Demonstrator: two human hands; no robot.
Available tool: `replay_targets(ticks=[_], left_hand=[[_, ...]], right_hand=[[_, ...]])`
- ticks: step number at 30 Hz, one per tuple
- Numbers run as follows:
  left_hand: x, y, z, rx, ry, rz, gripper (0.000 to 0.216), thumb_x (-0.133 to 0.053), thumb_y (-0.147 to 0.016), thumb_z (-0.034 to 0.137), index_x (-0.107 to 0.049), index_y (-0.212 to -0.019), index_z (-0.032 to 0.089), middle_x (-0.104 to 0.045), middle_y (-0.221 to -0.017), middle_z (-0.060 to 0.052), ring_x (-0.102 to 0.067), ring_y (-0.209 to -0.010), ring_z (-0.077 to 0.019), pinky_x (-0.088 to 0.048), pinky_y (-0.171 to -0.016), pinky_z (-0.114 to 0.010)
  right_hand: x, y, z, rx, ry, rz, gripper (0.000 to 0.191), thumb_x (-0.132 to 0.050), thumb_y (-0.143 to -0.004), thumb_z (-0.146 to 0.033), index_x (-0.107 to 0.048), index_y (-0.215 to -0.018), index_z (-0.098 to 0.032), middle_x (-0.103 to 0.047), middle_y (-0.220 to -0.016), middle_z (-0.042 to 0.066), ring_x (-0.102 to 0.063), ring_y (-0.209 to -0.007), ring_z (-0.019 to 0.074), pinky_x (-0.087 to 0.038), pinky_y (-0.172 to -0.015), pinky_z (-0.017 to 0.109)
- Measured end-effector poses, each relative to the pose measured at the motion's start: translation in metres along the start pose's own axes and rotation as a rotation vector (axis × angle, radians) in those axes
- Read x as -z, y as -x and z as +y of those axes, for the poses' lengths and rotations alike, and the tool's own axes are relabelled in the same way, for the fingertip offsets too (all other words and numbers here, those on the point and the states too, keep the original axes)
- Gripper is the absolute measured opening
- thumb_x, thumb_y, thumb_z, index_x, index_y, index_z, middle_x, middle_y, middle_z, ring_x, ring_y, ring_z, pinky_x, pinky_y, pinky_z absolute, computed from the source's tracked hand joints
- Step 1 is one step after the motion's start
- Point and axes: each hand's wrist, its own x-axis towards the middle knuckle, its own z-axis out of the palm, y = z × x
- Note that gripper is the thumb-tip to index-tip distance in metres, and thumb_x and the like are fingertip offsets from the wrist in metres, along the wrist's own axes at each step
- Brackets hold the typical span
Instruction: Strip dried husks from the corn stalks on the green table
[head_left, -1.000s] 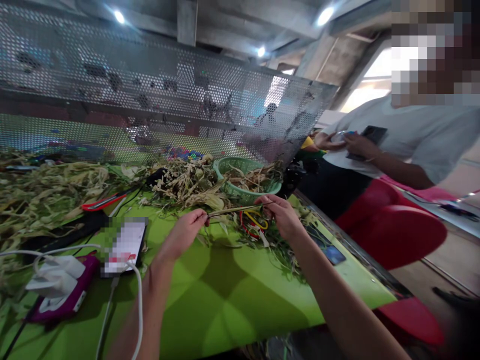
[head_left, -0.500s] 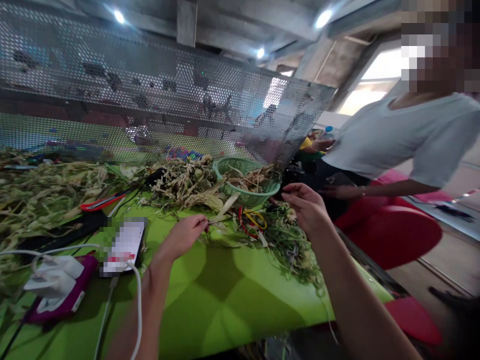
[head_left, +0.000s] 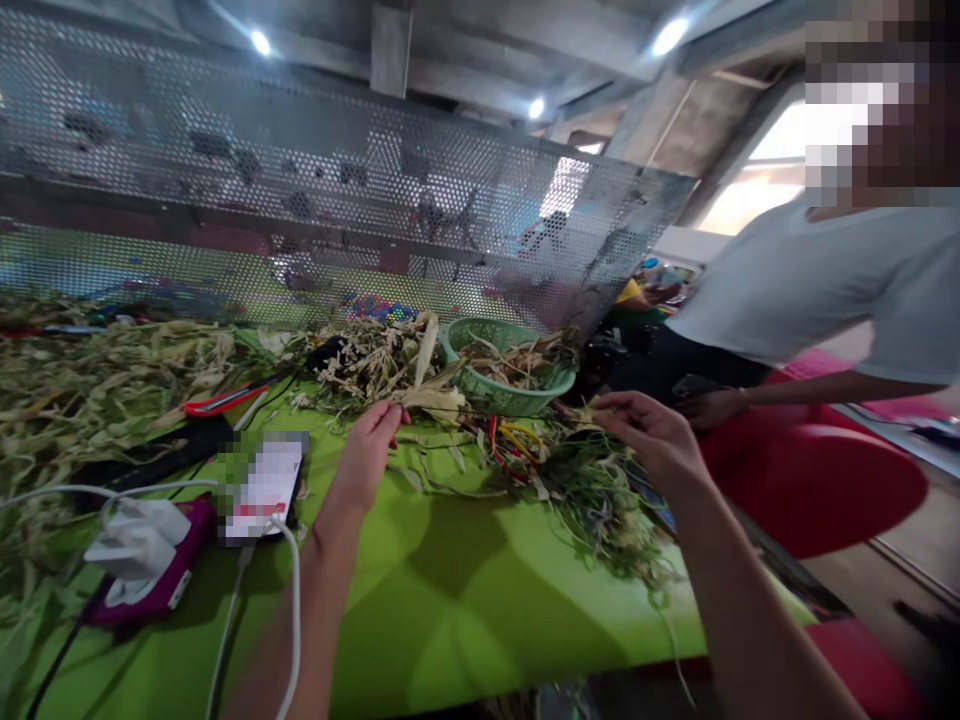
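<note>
On the smooth, bright green tabletop, a glossy purple power block with boxy white plugs sits at the left, beside a flat phone on a white cable. Beyond them the left hand pinches a thin dark strand between thumb and fingers. The strand's long axis runs crosswise, leading rightward from that grip toward the right hand, whose fingertips are bunched; whether they grasp its far end I cannot tell. The left hand is nearer to the strand's visible part. A wiry green tangle of stems lies just below the right hand, a smooth yellow loop near it. Farther off are a latticed green basket of papery dry husks, a crinkled leafy heap and a punched metal screen
</note>
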Motion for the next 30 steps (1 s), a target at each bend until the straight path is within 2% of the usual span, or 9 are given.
replay_targets(ticks=[4,9,13,16,18,22,25,28,30], left_hand=[[0.003,0.002,0.007,-0.045,0.421,0.082,0.017,-0.063,-0.079,0.034,-0.06,-0.08,0.017,-0.059,-0.079,0.0,-0.05,-0.067,-0.0089,-0.041,-0.06,-0.02],[0.008,0.01,0.026,-0.109,0.762,0.12,0.017,-0.072,-0.073,0.026,-0.061,-0.08,0.016,-0.055,-0.066,0.004,-0.048,-0.056,-0.006,-0.045,-0.061,-0.021],[0.013,0.012,0.034,-0.124,0.861,0.094,0.015,-0.073,-0.072,0.021,-0.06,-0.074,0.015,-0.048,-0.056,0.007,-0.044,-0.051,-0.0042,-0.044,-0.059,-0.02],[0.011,0.008,0.027,-0.052,0.817,0.099,0.017,-0.075,-0.07,0.023,-0.061,-0.076,0.016,-0.053,-0.061,0.006,-0.044,-0.052,-0.004,-0.043,-0.058,-0.02],[0.006,0.006,0.019,0.012,0.754,0.11,0.02,-0.075,-0.069,0.028,-0.062,-0.078,0.016,-0.059,-0.069,0.003,-0.049,-0.056,-0.0051,-0.043,-0.058,-0.02],[-0.003,0.002,0.006,0.074,0.599,0.012,0.022,-0.072,-0.071,0.035,-0.062,-0.077,0.016,-0.058,-0.072,0.002,-0.049,-0.06,-0.0061,-0.041,-0.057,-0.019],[-0.008,0.003,0.002,0.089,0.527,-0.039,0.021,-0.068,-0.074,0.037,-0.062,-0.078,0.017,-0.058,-0.076,0.001,-0.049,-0.064,-0.0073,-0.04,-0.059,-0.019],[-0.013,0.004,0.0,0.104,0.488,-0.085,0.021,-0.066,-0.076,0.038,-0.062,-0.077,0.017,-0.056,-0.077,0.001,-0.048,-0.066,-0.0081,-0.039,-0.059,-0.019],[-0.016,0.006,-0.003,0.117,0.481,-0.118,0.022,-0.066,-0.077,0.038,-0.063,-0.077,0.017,-0.054,-0.076,0.001,-0.046,-0.065,-0.0081,-0.038,-0.059,-0.019]], right_hand=[[-0.003,-0.002,0.027,-0.021,0.16,-0.193,0.039,-0.071,-0.069,-0.051,-0.067,-0.089,-0.018,-0.045,-0.054,-0.005,-0.039,-0.05,0.0108,-0.028,-0.049,0.024],[-0.005,-0.014,0.053,0.075,0.453,-0.117,0.034,-0.062,-0.077,-0.049,-0.069,-0.089,-0.018,-0.053,-0.057,-0.002,-0.043,-0.054,0.0121,-0.03,-0.051,0.023],[-0.007,-0.026,0.056,0.126,0.569,-0.004,0.033,-0.056,-0.08,-0.048,-0.069,-0.09,-0.019,-0.059,-0.063,0.001,-0.047,-0.056,0.0136,-0.033,-0.054,0.024],[-0.009,-0.034,0.054,0.074,0.675,0.094,0.033,-0.053,-0.081,-0.048,-0.069,-0.089,-0.02,-0.061,-0.063,0.001,-0.049,-0.055,0.0141,-0.031,-0.052,0.025],[-0.01,-0.037,0.051,0.029,0.758,0.059,0.031,-0.054,-0.08,-0.046,-0.069,-0.089,-0.021,-0.064,-0.065,0.001,-0.053,-0.057,0.0155,-0.031,-0.052,0.025],[-0.011,-0.034,0.03,0.115,0.87,-0.222,0.031,-0.061,-0.074,-0.043,-0.069,-0.098,-0.025,-0.07,-0.084,0.003,-0.063,-0.073,0.021,-0.039,-0.061,0.028],[-0.02,-0.02,-0.003,0.345,0.873,-0.264,0.043,-0.066,-0.072,-0.043,-0.066,-0.112,-0.027,-0.066,-0.114,0.007,-0.059,-0.103,0.0295,-0.041,-0.085,0.039],[-0.046,0.002,-0.041,0.417,0.616,-0.274,0.03,-0.059,-0.083,-0.037,-0.066,-0.109,-0.024,-0.064,-0.117,0.008,-0.057,-0.108,0.027,-0.039,-0.094,0.04],[-0.071,0.018,-0.061,0.363,0.347,-0.389,0.023,-0.052,-0.088,-0.033,-0.067,-0.101,-0.022,-0.068,-0.105,0.008,-0.062,-0.096,0.0225,-0.044,-0.087,0.035]])
